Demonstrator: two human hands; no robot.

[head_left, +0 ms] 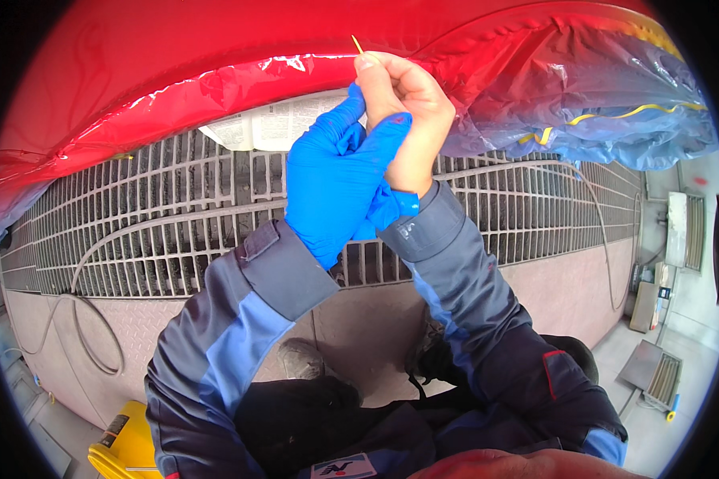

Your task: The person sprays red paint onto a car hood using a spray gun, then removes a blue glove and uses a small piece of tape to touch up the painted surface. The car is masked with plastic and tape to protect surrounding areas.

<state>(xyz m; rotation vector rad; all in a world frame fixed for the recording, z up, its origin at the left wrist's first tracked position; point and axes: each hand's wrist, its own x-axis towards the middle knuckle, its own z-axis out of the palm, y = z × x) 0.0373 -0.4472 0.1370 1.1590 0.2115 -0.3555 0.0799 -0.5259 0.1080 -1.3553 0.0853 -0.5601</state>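
My right hand (407,104) is bare and pinches a thin yellow sliver (357,44) at the edge of a glossy red car panel (176,72). My left hand (335,176) wears a blue glove and grips a piece of blue glove (387,207) that hangs at my right wrist. Both hands touch just below the red panel. Clear plastic sheeting (583,88) with yellow tape (615,116) covers the panel on the right. White printed paper (272,124) is tucked under the panel's edge.
A metal floor grating (152,215) runs under the car, with a grey hose (88,319) looping across it. A yellow container (124,447) stands at lower left. Filter units (655,375) lie on the floor at right. My shoes (299,359) show below.
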